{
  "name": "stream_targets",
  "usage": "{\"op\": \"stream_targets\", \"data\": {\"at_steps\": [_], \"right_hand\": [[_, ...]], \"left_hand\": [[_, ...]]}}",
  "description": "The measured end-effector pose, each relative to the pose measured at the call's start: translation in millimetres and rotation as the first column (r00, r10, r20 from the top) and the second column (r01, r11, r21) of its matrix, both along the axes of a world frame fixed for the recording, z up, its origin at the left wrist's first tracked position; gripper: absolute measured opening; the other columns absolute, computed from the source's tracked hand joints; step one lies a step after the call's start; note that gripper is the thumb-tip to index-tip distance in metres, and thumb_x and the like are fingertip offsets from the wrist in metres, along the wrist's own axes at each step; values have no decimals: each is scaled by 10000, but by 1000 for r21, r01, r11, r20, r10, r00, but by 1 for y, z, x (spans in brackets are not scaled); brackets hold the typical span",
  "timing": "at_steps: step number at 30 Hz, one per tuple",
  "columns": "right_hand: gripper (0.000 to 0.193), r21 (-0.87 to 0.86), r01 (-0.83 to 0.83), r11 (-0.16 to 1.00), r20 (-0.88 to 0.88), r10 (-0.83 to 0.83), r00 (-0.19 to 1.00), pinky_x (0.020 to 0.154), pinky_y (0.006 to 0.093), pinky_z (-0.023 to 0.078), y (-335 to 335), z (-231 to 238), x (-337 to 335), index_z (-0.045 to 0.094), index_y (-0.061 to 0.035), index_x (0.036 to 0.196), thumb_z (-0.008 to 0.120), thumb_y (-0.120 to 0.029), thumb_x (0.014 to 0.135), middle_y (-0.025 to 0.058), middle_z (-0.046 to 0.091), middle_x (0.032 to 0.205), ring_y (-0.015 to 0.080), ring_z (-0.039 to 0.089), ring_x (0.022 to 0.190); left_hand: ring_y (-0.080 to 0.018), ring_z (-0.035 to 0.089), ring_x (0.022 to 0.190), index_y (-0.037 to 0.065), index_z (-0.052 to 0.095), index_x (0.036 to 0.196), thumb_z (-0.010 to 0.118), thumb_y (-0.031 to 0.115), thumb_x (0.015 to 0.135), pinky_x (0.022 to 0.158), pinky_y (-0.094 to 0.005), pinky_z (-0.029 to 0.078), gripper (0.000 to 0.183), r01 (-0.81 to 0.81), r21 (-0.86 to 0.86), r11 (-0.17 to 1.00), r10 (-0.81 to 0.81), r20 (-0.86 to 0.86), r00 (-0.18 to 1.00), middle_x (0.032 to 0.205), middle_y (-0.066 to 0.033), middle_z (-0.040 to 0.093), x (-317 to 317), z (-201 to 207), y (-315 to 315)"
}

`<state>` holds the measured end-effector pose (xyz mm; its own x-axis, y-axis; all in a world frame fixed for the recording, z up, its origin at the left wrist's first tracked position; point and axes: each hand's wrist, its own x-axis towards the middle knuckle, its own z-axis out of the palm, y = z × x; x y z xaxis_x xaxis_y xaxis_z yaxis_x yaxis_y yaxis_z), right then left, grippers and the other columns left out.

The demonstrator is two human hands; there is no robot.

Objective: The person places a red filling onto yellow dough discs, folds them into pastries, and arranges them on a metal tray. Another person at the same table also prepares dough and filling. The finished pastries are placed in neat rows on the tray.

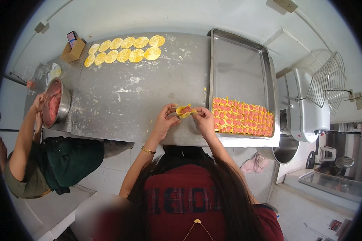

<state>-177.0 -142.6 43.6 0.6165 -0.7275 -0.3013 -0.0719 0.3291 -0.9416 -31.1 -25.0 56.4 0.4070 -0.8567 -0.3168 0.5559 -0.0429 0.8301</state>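
Between my two hands, above the near edge of the steel table [108, 96], is a yellow dumpling wrapper [183, 109] with pink meat filling showing in its middle. My left hand [166, 120] pinches the wrapper's left side. My right hand [205, 121] grips its right edge with thumb and fingers. Just right of my right hand lies a deep metal tray [241, 72]. Its near part holds tight rows of open-topped yellow dumplings [243, 118] with pink filling. At the far left, two rows of flat round yellow wrappers [124, 55] are laid out on the table.
At the left, another person's hands [39, 103] are at a metal bowl [64, 100] of pink meat. A phone [71, 38] stands in a cardboard box [73, 50] at the back left corner. Right of the tray is a white machine [303, 104] with a wire guard [328, 78].
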Motion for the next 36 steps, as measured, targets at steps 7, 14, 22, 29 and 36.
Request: {"op": "stream_targets", "data": {"at_steps": [7,14,22,29,36], "right_hand": [[351,-303,-66,951,1,70,998,854,284,513,10,1,-2,606,28,1064,631,111,724,73,641,981,178,632,946],[322,-605,-277,747,-283,123,951,759,350,517,6,-12,2,644,-10,978,620,68,666,152,635,945,304,630,885],[283,-713,-373,594,-398,94,912,766,412,486,9,-10,-1,652,-28,957,586,53,694,153,613,845,368,598,854],[246,-707,-397,586,-377,163,912,733,435,488,3,-10,2,657,-18,915,582,37,688,170,598,873,380,594,842],[211,-639,-480,602,-512,132,848,711,439,488,4,-6,-3,656,-10,878,597,29,680,177,604,844,389,596,839]], "left_hand": [[-163,607,960,5,589,902,636,-31,782,802,-275,493,134,-9,86,996,-56,723,689,994,-80,618,-10,-19,-1],[-223,665,842,26,553,969,705,-20,728,724,-297,531,289,-71,214,974,-100,691,716,979,-116,654,-20,-34,3],[-212,679,770,13,580,977,749,57,719,678,-305,535,312,-26,241,970,-184,802,568,836,-128,675,-25,-34,3],[-192,678,720,2,619,990,755,89,725,667,-298,530,310,66,296,953,-276,754,596,819,-125,686,-19,-37,-4],[-226,664,685,5,620,887,763,166,726,636,-328,512,269,119,352,929,-356,754,552,744,-132,663,-13,-29,-10]]}}
